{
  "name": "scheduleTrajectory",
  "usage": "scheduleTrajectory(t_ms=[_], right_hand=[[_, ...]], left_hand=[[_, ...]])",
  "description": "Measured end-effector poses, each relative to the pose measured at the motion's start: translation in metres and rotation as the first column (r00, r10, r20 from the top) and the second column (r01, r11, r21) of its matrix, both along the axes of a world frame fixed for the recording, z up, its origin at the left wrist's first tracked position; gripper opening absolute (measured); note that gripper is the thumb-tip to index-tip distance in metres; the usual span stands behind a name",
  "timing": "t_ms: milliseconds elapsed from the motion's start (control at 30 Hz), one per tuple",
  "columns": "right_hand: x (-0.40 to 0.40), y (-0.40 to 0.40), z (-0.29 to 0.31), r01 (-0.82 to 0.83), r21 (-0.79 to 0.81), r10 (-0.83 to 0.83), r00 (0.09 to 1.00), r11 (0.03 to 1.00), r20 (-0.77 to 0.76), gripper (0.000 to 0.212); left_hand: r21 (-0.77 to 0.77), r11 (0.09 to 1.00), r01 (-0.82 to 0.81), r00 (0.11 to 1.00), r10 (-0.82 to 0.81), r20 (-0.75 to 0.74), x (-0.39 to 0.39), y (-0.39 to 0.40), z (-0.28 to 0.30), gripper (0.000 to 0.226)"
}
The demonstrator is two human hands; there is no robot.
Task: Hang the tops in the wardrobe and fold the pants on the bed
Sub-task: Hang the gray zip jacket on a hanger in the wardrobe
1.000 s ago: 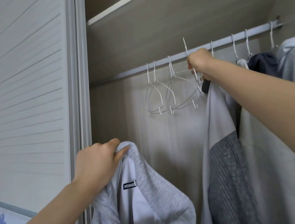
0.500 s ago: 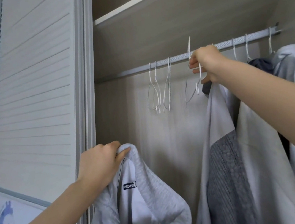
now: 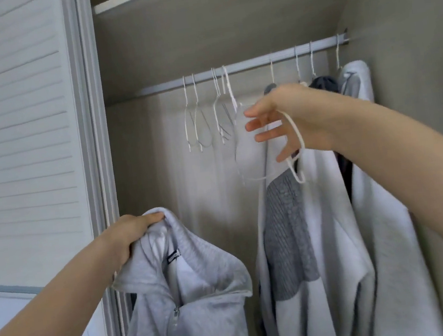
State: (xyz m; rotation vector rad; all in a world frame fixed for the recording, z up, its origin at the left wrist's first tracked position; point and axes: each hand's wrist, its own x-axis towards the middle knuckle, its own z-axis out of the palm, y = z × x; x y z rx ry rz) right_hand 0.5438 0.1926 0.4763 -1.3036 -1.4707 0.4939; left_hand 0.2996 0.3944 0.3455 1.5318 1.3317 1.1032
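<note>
The step in hand was judged to be the hanging of one top: a white wire hanger (image 3: 294, 142) had been taken free of the rail (image 3: 244, 66) and a grey zip-up top (image 3: 191, 297) was held up ready to receive it. The right hand (image 3: 290, 120) carried the hanger looped over its palm side, the fingers spread and nearly straight, so that the grip was loose rather than closed; motion blur made the exact contact hard to read. Below and to the left of that grip, well apart from it, the left hand (image 3: 131, 234) pinched the collar of the grey top with curled fingers, the garment drooping beneath with its zip partly open. The next move, by judgement, called for bringing hanger and collar together, feeding one hanger arm into each shoulder, then hooking it onto the rail. Above and left of the right-hand grip, several empty hangers (image 3: 203, 119) hung on the rail; directly behind and below it hung a pale top with a grey knitted panel (image 3: 288, 243), with further garments (image 3: 363, 150) to its right. The wardrobe interior (image 3: 198, 31) was beige, and a white louvred door (image 3: 15, 137) stood to the left. No pants or bed were in view.
</note>
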Motion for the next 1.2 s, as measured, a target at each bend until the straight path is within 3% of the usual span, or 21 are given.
scheduleTrajectory(t_ms=[100, 200, 267, 367, 567, 667, 833, 1033, 1100, 1200], right_hand=[[-0.002, -0.025, -0.017, -0.054, -0.073, 0.054, 0.999, 0.996, 0.002, 0.01], [0.0, -0.049, -0.043, -0.185, -0.208, 0.163, 0.979, 0.96, -0.119, 0.021], [0.004, -0.063, -0.059, -0.364, -0.297, 0.3, 0.923, 0.883, -0.239, 0.032], [0.011, -0.085, -0.083, -0.627, -0.334, 0.496, 0.771, 0.704, -0.4, 0.036], [0.032, -0.117, -0.101, -0.803, -0.33, 0.607, 0.593, 0.496, -0.529, 0.032], [0.041, -0.124, -0.103, -0.845, -0.334, 0.618, 0.534, 0.418, -0.577, 0.033], [0.035, -0.107, -0.123, -0.73, -0.437, 0.582, 0.683, 0.525, -0.442, 0.032], [0.022, -0.081, -0.169, -0.617, -0.438, 0.525, 0.787, 0.654, -0.325, 0.028], [0.013, -0.073, -0.189, -0.579, -0.35, 0.509, 0.815, 0.736, -0.278, 0.022], [0.014, -0.07, -0.195, -0.568, -0.089, 0.516, 0.793, 0.818, -0.324, 0.021]], left_hand=[[-0.066, 0.998, 0.02, 0.999, -0.018, 0.032, 0.001, -0.001, -0.008, 0.043], [-0.088, 0.996, 0.012, 0.999, -0.009, 0.03, 0.001, -0.003, -0.022, 0.048], [-0.064, 0.998, -0.008, 1.0, 0.009, 0.025, 0.0, -0.002, -0.031, 0.052], [-0.028, 0.999, -0.018, 1.0, 0.018, 0.004, 0.001, -0.006, -0.048, 0.056], [0.028, 0.999, -0.028, 0.994, 0.031, -0.104, -0.006, -0.01, -0.07, 0.057], [0.055, 0.998, 0.017, 0.993, -0.01, -0.113, -0.009, -0.017, -0.072, 0.045], [0.173, 0.973, 0.151, 0.982, -0.126, -0.143, 0.005, -0.039, -0.062, 0.035], [0.273, 0.905, 0.326, 0.945, -0.3, -0.134, 0.036, -0.082, -0.026, 0.058], [0.253, 0.912, 0.322, 0.943, -0.333, 0.001, 0.045, -0.095, -0.012, 0.047], [0.151, 0.881, 0.448, 0.861, -0.471, 0.191, 0.048, -0.116, 0.013, 0.03]])
